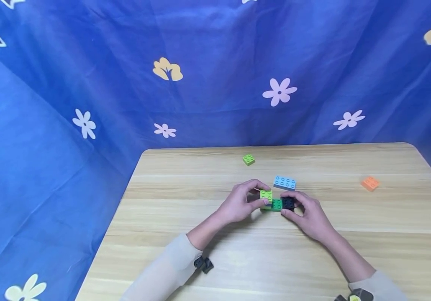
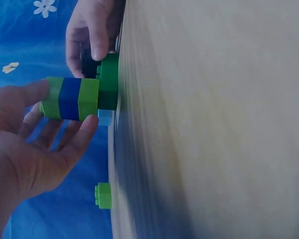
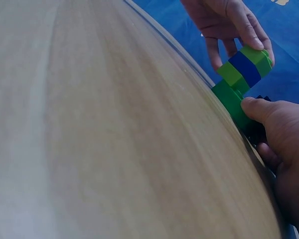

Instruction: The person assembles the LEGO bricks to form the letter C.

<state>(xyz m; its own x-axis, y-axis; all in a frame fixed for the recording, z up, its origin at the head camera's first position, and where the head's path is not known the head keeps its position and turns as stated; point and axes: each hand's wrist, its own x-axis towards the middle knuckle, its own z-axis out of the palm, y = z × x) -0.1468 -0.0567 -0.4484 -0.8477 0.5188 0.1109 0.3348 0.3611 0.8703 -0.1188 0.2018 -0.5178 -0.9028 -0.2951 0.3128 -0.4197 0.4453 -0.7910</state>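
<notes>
My left hand grips a small stack of lime green, blue and lime green bricks between thumb and fingers. This stack stands at the left end of a dark green brick, which lies low on the tabletop with studs showing beside the stack. At the other end, my right hand pinches a black brick with its thumb on the near side and fingers on the far side. In the right wrist view the thumb tip is right at the dark green brick, and the hand hides much of the black one.
Just behind the hands lies a light blue brick. A loose lime green brick is farther back, and an orange brick sits off to the right. The wooden table meets a blue patterned cloth at its back.
</notes>
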